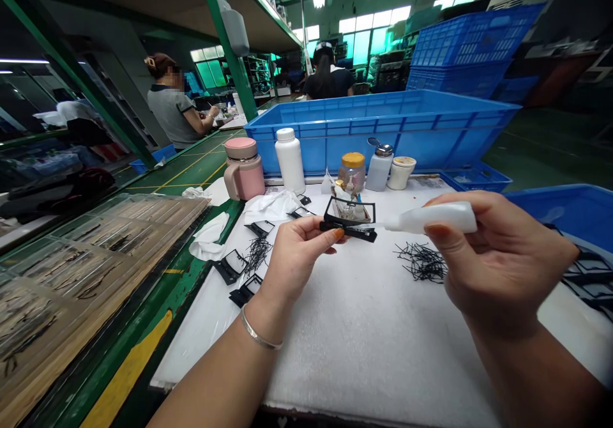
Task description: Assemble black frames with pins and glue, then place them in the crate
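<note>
Between thumb and fingers, my left hand (306,249) pinches a black frame part (352,229) above the white work surface (354,351). My right hand (502,255) grips a small white squeeze bottle (438,218) lying nearly level, its thin nozzle at the frame part; whether they touch is unclear. Below the bottle lies a pile of short black strips (424,262). A second pile of strips (257,253) lies left of my left hand, beside several black frame parts (231,266).
A pink mug (245,171), a white bottle (290,160), a yellow-lidded jar (353,169) and a pump bottle (380,167) stand at the back before a large blue crate (373,134). White cloths (272,207) and a divided tray (96,249) lie left. Two people sit beyond.
</note>
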Tool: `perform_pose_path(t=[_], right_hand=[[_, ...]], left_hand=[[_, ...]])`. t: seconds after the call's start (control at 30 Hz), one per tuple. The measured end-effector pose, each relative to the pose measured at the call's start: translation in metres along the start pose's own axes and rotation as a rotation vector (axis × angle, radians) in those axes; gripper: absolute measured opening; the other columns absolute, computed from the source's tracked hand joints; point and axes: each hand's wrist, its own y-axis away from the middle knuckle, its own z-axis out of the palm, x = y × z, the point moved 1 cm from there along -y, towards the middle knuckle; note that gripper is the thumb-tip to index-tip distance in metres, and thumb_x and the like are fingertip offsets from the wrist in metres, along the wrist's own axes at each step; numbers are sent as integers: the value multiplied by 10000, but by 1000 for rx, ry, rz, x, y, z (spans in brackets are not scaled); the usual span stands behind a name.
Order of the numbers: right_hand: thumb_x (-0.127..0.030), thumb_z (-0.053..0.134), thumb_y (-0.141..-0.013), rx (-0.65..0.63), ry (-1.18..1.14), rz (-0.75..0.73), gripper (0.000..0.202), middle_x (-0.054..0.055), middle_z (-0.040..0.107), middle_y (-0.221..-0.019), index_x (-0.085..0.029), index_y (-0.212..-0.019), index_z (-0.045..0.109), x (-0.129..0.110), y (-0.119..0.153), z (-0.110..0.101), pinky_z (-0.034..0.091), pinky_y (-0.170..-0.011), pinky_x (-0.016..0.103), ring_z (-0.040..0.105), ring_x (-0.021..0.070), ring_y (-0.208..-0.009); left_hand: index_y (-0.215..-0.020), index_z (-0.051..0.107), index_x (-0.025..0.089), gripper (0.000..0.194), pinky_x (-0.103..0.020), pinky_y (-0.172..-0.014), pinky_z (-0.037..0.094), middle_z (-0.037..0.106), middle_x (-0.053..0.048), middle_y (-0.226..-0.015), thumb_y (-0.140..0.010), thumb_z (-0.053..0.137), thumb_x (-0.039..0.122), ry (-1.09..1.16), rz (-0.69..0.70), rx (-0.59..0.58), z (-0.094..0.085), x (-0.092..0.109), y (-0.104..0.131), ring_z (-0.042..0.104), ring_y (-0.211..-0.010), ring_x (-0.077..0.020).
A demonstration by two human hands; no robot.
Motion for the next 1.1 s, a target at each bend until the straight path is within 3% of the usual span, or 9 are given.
perform_pose_path(t=[0.4, 1.1], right_hand=[[-290, 759, -728, 21, -20, 22, 120, -16, 645, -686, -229, -817, 706, -1, -1, 1, 392, -551, 303, 555, 162, -607], [-310, 765, -717, 30, -29, 29, 136, -13, 651, -676, -226, -809, 710, 1, 0, 2, 406, -554, 305, 561, 167, -600]], left_hand=[[-833, 701, 149, 216, -231, -639, 488, 727, -72, -826, -756, 740, 347, -35, -10, 26, 2, 1, 1, 679, -813, -195], [-838, 702, 150, 216, -217, -636, 484, 724, -70, -824, -757, 743, 347, -31, -13, 24, 1, 1, 1, 677, -808, -183]])
